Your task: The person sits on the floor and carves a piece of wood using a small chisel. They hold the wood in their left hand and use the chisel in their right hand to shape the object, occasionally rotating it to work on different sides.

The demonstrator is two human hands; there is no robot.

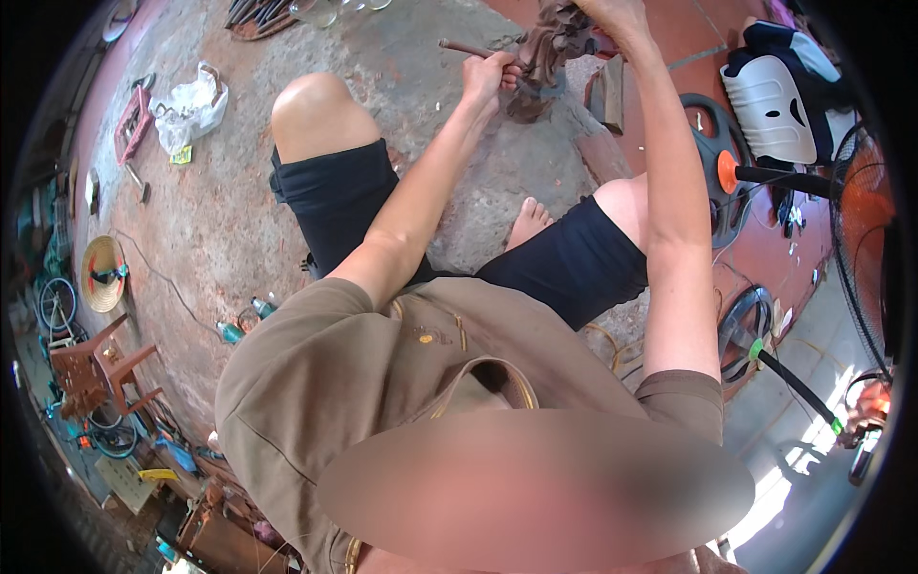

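Note:
My left hand [490, 77] is closed round a slim brown rod-shaped tool [461, 46], whose blunt end sticks out to the left. Its other end is lost against a dark brown wood carving [543, 65] with deep, curling folds. The carving stands on the grey floor just beyond my feet, at the top of the view. My right hand [612, 17] is at the carving's upper right, with fingers bent against it. Part of that hand and the carving's top are cut off by the picture's edge.
A wood block [604, 96] lies right of the carving. Several slim tools [260, 17] are heaped at the far left, near a white plastic bag [191, 107] and a pink tray [132, 124]. Right are a fan [861, 201] and a white plastic seat back [773, 107].

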